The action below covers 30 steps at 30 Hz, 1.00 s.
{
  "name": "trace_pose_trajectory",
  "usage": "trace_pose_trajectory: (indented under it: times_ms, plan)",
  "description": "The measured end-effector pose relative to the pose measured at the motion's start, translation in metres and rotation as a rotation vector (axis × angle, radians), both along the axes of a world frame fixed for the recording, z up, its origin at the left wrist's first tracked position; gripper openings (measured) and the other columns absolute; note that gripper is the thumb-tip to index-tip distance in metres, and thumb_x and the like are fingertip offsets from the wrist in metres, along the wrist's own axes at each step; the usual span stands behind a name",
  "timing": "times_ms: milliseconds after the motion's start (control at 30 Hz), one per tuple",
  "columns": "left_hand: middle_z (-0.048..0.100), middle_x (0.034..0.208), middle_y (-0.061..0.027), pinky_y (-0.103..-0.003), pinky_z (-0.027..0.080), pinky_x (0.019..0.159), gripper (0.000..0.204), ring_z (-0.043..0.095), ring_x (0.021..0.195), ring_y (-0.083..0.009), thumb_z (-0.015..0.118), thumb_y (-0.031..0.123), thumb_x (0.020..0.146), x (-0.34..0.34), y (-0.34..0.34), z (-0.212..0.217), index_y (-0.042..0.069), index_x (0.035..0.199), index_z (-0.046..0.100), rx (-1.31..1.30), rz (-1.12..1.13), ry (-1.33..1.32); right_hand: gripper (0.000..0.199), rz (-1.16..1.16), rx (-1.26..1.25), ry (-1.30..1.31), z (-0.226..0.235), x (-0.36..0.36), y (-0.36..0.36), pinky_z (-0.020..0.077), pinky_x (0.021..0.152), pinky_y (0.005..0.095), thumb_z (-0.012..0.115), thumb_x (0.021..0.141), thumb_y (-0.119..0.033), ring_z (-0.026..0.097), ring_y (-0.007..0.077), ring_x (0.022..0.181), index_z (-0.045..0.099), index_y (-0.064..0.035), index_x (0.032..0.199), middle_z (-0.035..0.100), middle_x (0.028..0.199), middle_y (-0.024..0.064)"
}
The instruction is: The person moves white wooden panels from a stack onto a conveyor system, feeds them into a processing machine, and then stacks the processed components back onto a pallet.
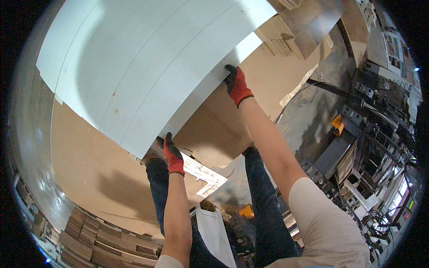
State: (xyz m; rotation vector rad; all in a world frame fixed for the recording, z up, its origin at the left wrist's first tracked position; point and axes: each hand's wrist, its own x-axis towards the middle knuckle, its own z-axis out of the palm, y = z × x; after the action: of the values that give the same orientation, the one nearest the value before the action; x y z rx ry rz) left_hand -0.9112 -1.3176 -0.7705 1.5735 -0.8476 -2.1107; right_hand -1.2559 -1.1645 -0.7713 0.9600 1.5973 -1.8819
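Observation:
Before me lies a wide pale white panel [147,71], with thin dark lines running across it and a few brownish spots. My left hand [173,157], in a red and black work glove, is closed on the panel's near edge at its left end, thumb up against the edge face. Farther right along that same edge, my right hand [238,85] grips in a matching glove. The undersides of both grips are hidden. Brown sheet board [94,156] spreads under and around the panel.
At the far right stands a stack of light boards [283,38]. Wooden pieces [103,243] are piled at the lower left. Dark machinery with cables [344,147] fills the right side. A white strip [214,236] and a yellow part [246,211] are near my legs.

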Motion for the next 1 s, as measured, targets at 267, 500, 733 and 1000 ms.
trace_pose_trajectory:
  times_ms: [267,500,733,1000]
  plan:
    - [0.052,0.138,-0.0064,-0.039,0.038,0.105,0.047,0.051,0.125,-0.0243,0.049,0.028,0.099,0.129,-0.073,-0.067,0.008,0.141,0.043,0.151,0.030,0.285,0.025,0.122,-0.155,0.025,0.019,0.011,-0.036,0.0442,0.091,0.0365,0.060,0.090,-0.028,0.055,0.0220,0.102,0.060,-0.0133,0.111,0.060,0.107,0.0063]
    - [0.049,0.141,-0.0121,-0.043,0.040,0.106,0.054,0.049,0.126,-0.0305,0.049,0.036,0.097,-0.016,-0.098,0.063,0.007,0.142,0.041,-1.085,-0.733,-0.552,0.066,-0.422,-0.204,-0.173,0.116,0.029,-0.040,0.0361,0.107,0.0472,0.048,0.089,-0.063,0.047,0.0282,0.123,0.044,-0.0146,0.134,0.049,0.138,0.0076]
    - [0.045,0.143,-0.0104,-0.045,0.042,0.103,0.064,0.048,0.126,-0.0294,0.033,0.056,0.099,0.002,-0.129,0.008,0.011,0.143,0.039,0.171,0.117,0.250,0.067,-0.154,-0.335,0.386,0.132,0.028,-0.123,0.0383,0.106,0.0428,0.034,0.096,-0.065,0.046,0.0234,0.122,0.037,-0.0166,0.143,0.047,0.134,0.0035]
    - [0.041,0.146,-0.0163,-0.047,0.038,0.107,0.076,0.044,0.129,-0.0285,0.040,0.064,0.094,0.011,-0.141,0.046,0.009,0.146,0.038,0.382,0.161,0.269,0.052,0.004,-0.209,0.040,0.166,0.091,-0.100,0.0416,0.097,0.0393,0.032,0.104,-0.044,0.052,0.0239,0.114,0.051,-0.0054,0.133,0.058,0.127,0.0075]
